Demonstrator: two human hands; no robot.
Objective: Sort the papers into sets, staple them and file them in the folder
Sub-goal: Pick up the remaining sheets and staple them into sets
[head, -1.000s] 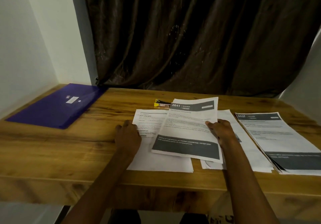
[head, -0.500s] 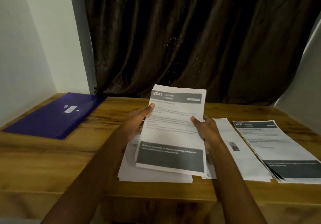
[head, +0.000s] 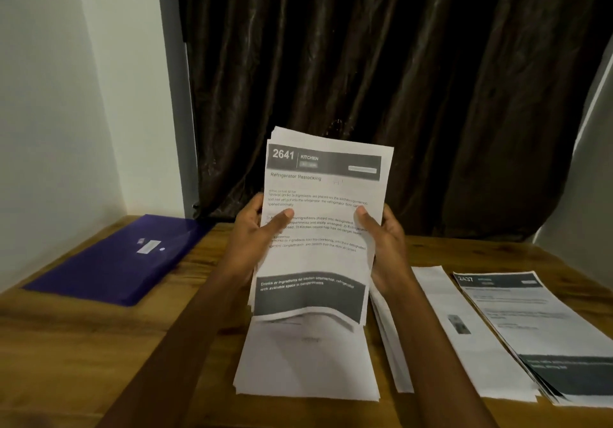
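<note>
Wooden table (head: 83, 344) | both hands' fingers grasp paper set (head: 318, 228) | fingertips hidden behind sheets; small print blurred

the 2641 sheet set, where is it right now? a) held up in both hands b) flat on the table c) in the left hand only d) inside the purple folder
a: the 2641 sheet set is lifted off the table, gripped by the left hand on one edge and the right hand on the other.
</note>
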